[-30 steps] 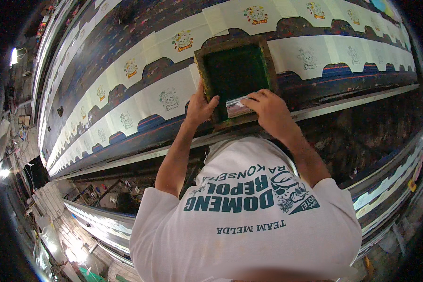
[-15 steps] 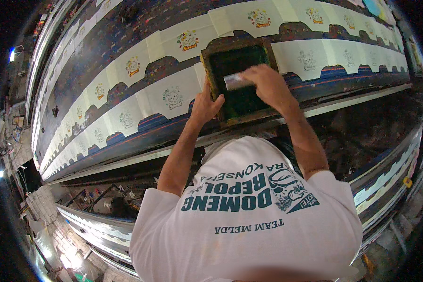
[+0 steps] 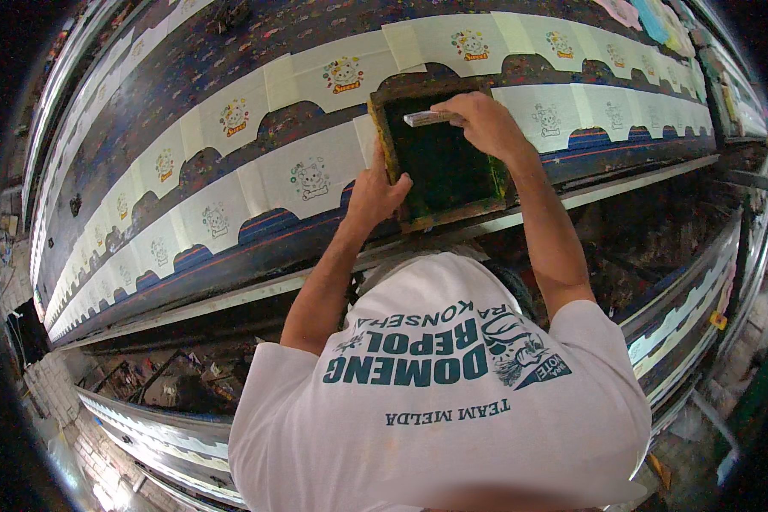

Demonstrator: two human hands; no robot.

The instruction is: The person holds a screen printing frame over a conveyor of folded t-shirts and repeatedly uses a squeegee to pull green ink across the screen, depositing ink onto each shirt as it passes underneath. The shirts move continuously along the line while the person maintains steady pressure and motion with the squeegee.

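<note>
A small wooden printing screen (image 3: 452, 216) with dark green mesh lies on the near edge of the long table, over a row of white fabric pieces (image 3: 269, 181). My left hand (image 3: 375, 194) grips its left side bar, thumb on the inner side and fingers round the outside. In my right hand (image 3: 486, 124) is a small flat squeegee (image 3: 425, 119), light along its edge. It is held over the far part of the mesh; whether it touches cannot be told. Uncoloured outlined cartoon animals show on the pieces either side of the screen.
Beyond lies another row of white pieces (image 3: 350, 72) printed with coloured cartoons. A pale rail (image 3: 623, 189) runs along the table's near edge. More tables with white pieces (image 3: 175, 435) stand behind me at lower left and right. Coloured cloths (image 3: 648, 21) lie at the far right.
My right hand has moved slightly away from me, and the squeegee has turned from showing its broad face to a narrower edge. My left hand keeps its hold on the screen.
</note>
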